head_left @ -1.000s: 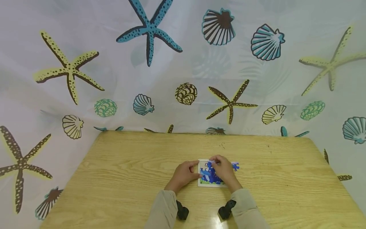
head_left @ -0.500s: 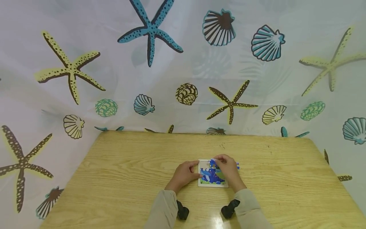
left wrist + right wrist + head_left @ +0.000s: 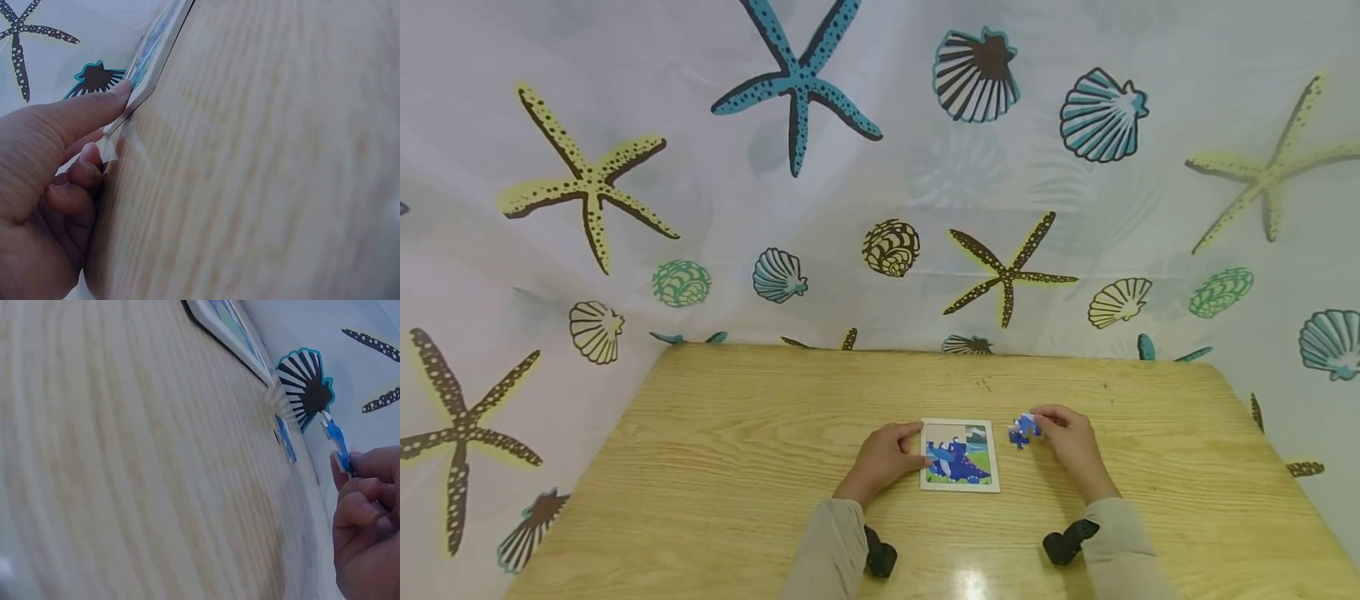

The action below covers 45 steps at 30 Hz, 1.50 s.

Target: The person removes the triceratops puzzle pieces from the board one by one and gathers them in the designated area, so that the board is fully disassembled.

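Observation:
A white-framed jigsaw puzzle (image 3: 958, 467) with a blue dinosaur picture lies on the table; bare backing shows in its upper left part. My left hand (image 3: 883, 460) grips the frame's left side, and in the left wrist view its thumb (image 3: 103, 112) lies on the frame's edge. To the right of the frame, my right hand (image 3: 1072, 442) pinches a blue puzzle piece (image 3: 337, 440) between thumb and fingertips, raised above the table. A second blue puzzle piece (image 3: 285, 439) lies on the table close by, partly overlapped by the held one in the head view.
The wood-grain table (image 3: 760, 433) reaches back to a white curtain (image 3: 850, 192) printed with starfish and shells. Black wrist devices (image 3: 880, 557) sit at both sleeve cuffs.
My right hand has moved right, from over the puzzle's upper part to beside the frame, carrying the blue puzzle piece away. My left hand stays on the frame.

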{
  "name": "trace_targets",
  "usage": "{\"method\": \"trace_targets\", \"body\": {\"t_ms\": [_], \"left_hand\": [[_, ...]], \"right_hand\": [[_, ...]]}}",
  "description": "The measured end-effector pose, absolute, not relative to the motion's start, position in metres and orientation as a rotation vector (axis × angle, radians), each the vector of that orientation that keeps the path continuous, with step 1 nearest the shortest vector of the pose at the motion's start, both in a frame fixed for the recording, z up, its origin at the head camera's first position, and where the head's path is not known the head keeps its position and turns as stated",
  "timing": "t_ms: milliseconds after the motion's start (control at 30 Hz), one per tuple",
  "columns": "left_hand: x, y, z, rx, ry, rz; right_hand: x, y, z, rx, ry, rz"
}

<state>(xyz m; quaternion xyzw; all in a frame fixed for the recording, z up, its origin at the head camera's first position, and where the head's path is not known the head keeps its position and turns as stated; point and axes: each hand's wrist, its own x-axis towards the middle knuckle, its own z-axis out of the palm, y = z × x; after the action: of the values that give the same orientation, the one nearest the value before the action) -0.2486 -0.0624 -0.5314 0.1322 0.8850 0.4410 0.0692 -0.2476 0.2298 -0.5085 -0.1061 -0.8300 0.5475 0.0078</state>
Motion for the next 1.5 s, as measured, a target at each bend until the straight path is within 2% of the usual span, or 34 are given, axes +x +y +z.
{"method": "trace_targets", "body": {"t_ms": [467,1500], "left_hand": [[-0.249,-0.062,-0.530,0.397,2.666,1.316],[-0.248,-0.063,-0.528,0.408,2.684,1.294]], "right_hand": [[-0.245,0.264,-0.519,-0.341,-2.701,1.568],[-0.245,0.261,-0.525,-0.374,-2.715,1.595]]}}
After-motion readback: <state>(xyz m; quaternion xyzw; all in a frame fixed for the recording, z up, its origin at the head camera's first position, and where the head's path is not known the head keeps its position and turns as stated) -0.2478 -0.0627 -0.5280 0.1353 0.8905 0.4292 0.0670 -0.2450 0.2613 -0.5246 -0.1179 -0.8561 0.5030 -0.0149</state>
